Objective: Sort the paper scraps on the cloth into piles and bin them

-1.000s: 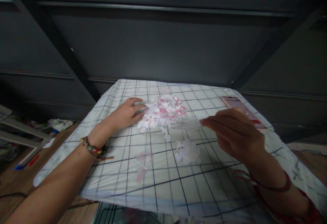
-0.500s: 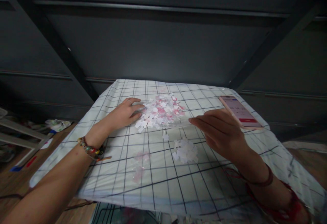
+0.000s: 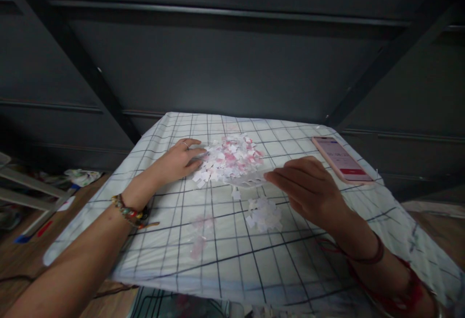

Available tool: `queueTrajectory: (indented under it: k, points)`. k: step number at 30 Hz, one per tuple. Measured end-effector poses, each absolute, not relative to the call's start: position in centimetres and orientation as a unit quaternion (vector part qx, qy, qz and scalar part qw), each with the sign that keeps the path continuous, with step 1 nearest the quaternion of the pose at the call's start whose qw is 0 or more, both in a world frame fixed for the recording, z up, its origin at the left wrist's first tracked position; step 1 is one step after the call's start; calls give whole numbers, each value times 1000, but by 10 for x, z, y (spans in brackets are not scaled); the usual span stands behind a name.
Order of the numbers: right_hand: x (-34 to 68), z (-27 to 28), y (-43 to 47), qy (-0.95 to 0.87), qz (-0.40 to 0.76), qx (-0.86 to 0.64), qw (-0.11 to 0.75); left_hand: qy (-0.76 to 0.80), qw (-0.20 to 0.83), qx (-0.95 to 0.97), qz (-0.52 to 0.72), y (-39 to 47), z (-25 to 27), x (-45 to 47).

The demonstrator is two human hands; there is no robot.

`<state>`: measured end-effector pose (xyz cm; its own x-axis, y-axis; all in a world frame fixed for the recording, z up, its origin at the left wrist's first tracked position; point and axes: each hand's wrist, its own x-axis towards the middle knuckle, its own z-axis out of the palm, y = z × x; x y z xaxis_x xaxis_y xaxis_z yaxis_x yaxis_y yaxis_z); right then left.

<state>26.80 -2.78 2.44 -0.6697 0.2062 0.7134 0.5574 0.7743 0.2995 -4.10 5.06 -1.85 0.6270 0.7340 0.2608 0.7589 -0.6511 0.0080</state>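
Note:
A heap of small white and pink paper bits (image 3: 232,156) lies on the checked tablecloth. My left hand (image 3: 179,160) rests at the heap's left edge, fingers apart and touching the nearest bits. Between the pinched fingers of my right hand (image 3: 308,185) is a thin, translucent whitish slotted strip (image 3: 249,179), probably plastic. It reaches left over the heap's front right edge; its exact kind is unclear. A smaller pile of white bits (image 3: 264,215) sits just in front, below the strip. One loose white bit (image 3: 236,195) lies between the two piles.
A pink-edged phone (image 3: 341,159) with a lit screen lies at the right on the tablecloth (image 3: 156,252). Clear-and-pink scraps (image 3: 199,240) are near the front. A dark panelled wall (image 3: 218,66) stands behind the table. Pale chair rungs (image 3: 32,182) show at the left.
My right hand has shifted slightly left, and the slotted strip, a faint blur before, now shows clearly. My left hand stays in place.

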Motion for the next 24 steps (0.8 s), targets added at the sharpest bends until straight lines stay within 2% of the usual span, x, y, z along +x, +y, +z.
queueTrajectory:
  k: [9, 17, 24]
  points:
    - [278, 28, -33, -882, -237, -220, 342, -417, 44, -900, -120, 49, -17, -40]
    - [276, 23, -27, -874, -267, -235, 332, -415, 43, -901, -120, 49, -17, -39]
    - [274, 26, -31, -869, -249, -224, 363, -413, 41, -901, -123, 50, -18, -40]
